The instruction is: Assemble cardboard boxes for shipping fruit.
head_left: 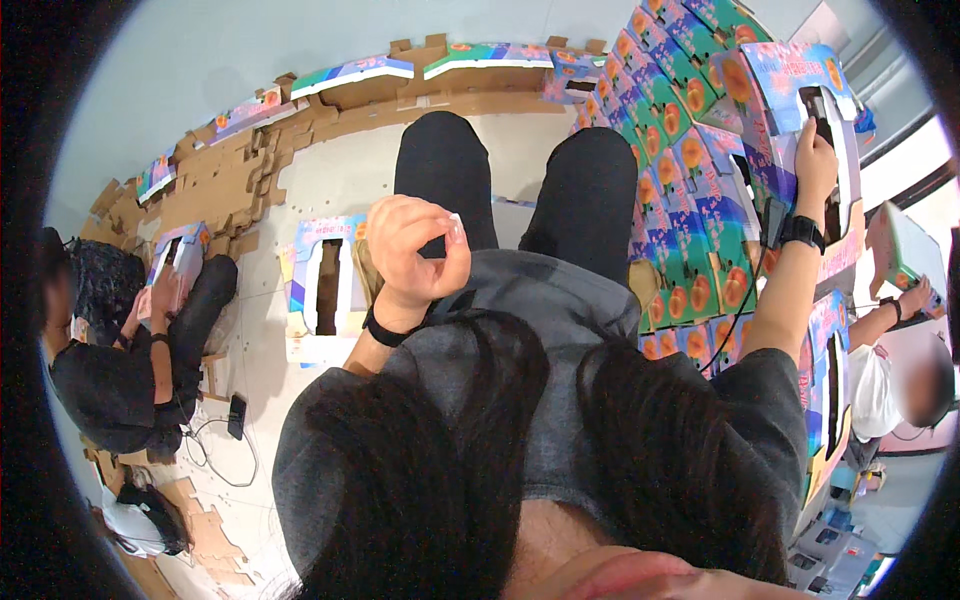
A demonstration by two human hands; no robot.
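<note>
Out to my right, my right hand [817, 165] is closed on the edge of the dark cut-out in a colourful fruit carton [768, 95]. The carton is held beside the top of a tall stack of similar cartons [680, 215] printed with peaches. In front of my lap, my left hand [415, 250] is raised with its fingers curled in toward the thumb. A small pale spot shows at the fingertips, perhaps a nail; whether anything is held there I cannot make out. Just left of that hand, another carton [300, 285] with a dark opening stands on the floor.
Flattened brown cardboard [215, 175] and long printed cartons [350, 75] line the wall ahead. At left a seated person [110, 390] handles a carton [180, 250], near a phone [237, 417] with a cable. Another person [875, 390] works at far right, holding a box [905, 245].
</note>
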